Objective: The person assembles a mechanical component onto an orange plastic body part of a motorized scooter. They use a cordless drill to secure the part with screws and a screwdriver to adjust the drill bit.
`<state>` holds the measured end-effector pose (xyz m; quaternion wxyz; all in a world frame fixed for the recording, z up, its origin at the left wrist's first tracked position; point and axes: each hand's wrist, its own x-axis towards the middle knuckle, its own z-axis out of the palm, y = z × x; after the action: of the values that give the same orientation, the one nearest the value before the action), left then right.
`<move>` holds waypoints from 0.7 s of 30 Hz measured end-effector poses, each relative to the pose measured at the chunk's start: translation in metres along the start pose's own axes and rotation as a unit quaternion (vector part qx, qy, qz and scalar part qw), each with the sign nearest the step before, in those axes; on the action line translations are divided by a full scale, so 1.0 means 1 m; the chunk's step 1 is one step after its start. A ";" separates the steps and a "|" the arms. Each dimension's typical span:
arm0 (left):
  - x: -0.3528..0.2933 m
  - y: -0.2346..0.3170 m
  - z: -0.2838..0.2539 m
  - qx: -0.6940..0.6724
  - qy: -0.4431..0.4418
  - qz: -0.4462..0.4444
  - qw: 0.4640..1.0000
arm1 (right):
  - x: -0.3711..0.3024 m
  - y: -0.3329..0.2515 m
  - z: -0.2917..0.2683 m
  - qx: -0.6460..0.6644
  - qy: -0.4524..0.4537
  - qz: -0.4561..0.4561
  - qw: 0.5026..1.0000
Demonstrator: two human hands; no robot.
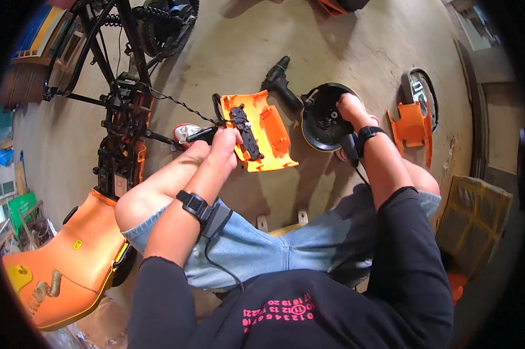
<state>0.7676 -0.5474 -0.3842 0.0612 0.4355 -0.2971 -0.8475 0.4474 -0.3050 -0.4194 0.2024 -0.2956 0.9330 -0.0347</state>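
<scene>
My left hand [226, 144] is closed on the near left edge of an orange plastic cover [274, 152], held with its inner side up. A long black plastic part [246, 132] lies along the inside of the cover. From this part a twisted black cable [181, 103] runs to the black frame on the left. My right hand [351, 110] reaches over the rim into a round black bowl [316, 107]. Small screws and washers [331, 121] lie in the bowl beside the fingertips. The right fingers are drawn together, and whatever is between them is hidden.
A black cordless drill [281, 84] lies between cover and bowl. Right of the bowl are an orange bracket-like panel [410, 125] and a grey-black part [419, 93]. The tubular black frame [108, 75] stands at left, with a large orange body panel [76, 256] near it.
</scene>
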 end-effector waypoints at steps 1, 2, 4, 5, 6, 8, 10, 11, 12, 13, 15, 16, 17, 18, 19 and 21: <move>0.000 -0.001 -0.006 0.005 0.016 -0.006 1.000 | 0.005 -0.001 0.015 0.004 -0.019 0.003 1.000; 0.004 -0.006 -0.011 0.034 -0.015 0.025 0.999 | 0.012 0.009 0.035 0.080 -0.069 0.003 0.994; -0.006 -0.002 -0.004 0.022 0.004 0.014 1.000 | 0.009 0.008 0.076 0.111 -0.029 -0.008 0.993; -0.016 0.005 0.005 0.031 0.011 0.013 0.999 | 0.006 0.006 0.083 0.117 -0.037 0.018 0.992; -0.017 0.006 0.002 0.043 0.012 0.000 0.999 | 0.003 0.002 0.093 0.126 -0.049 0.045 0.990; -0.032 0.016 0.014 0.052 0.067 -0.006 0.996 | -0.003 -0.009 0.106 0.099 -0.047 0.052 0.993; -0.035 0.018 0.017 0.052 0.050 -0.009 0.997 | -0.004 -0.001 0.118 0.076 -0.027 0.067 0.994; -0.036 0.018 0.018 0.052 0.040 -0.011 0.998 | -0.001 0.006 0.129 0.069 -0.010 0.077 0.995; -0.036 0.019 0.019 0.049 0.036 -0.013 0.998 | 0.003 0.010 0.133 0.061 0.008 0.087 0.994; -0.037 0.020 0.020 0.047 0.032 -0.020 0.998 | 0.005 0.016 0.136 0.080 0.025 0.109 0.990; -0.041 0.026 0.027 0.051 0.027 -0.032 0.998 | 0.008 0.029 0.139 0.117 0.060 0.157 0.979; -0.040 0.026 0.026 0.049 0.027 -0.031 0.998 | 0.010 0.035 0.140 0.127 0.072 0.180 0.973; -0.040 0.024 0.023 0.041 0.031 -0.038 0.998 | 0.012 0.040 0.141 0.135 0.085 0.203 0.966; -0.038 0.023 0.022 0.035 0.031 -0.044 0.998 | 0.015 0.047 0.139 0.145 0.101 0.228 0.958; -0.038 0.022 0.020 0.030 0.026 -0.033 0.999 | 0.017 0.047 0.136 0.157 0.107 0.216 0.958; -0.038 0.021 0.018 0.038 0.028 -0.034 0.998 | 0.022 0.049 0.136 0.171 0.137 0.198 0.955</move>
<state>0.7738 -0.5426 -0.3383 0.0244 0.4707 -0.3125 -0.8247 0.4584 -0.2698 -0.5610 0.1235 -0.0587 0.9715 -0.1934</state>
